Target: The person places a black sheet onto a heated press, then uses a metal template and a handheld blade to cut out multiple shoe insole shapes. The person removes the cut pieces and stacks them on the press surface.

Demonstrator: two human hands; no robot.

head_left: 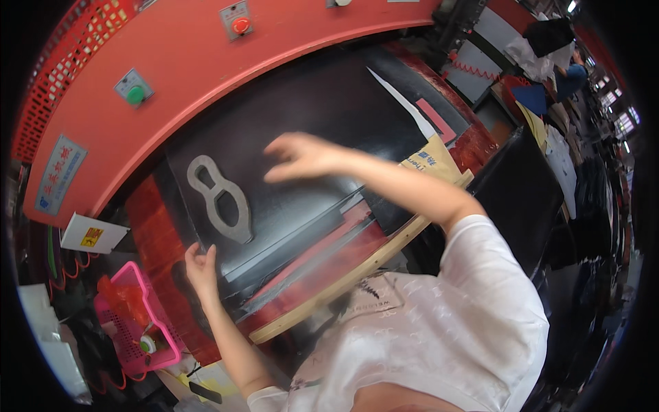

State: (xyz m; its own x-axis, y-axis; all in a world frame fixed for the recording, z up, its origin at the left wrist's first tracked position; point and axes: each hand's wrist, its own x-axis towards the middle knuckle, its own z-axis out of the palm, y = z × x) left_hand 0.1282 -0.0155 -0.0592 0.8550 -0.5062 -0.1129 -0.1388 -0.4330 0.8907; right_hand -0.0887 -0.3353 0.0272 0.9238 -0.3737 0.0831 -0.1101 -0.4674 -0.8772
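Head view: black sheet [309, 117] lying flat on the bed of a red press [171, 75], under its curved red hood. Grey metal cutting die [221, 199], a figure-eight outline with two openings, resting on the black sheet toward its left part. Left hand [200, 266] at the near-left edge of the black sheet, fingers curled and pinching that edge, thumb on top. Right hand [302, 156] raised over the middle of the sheet, just right of the die, fingers spread and loosely bent, holding nothing; whether it touches the sheet cannot be told. Green button [136, 94] and red button [241, 25] set on the hood. Pink plastic basket [137, 319] low at left, beside the press. Pale wooden board edge [357, 271] along the near side.
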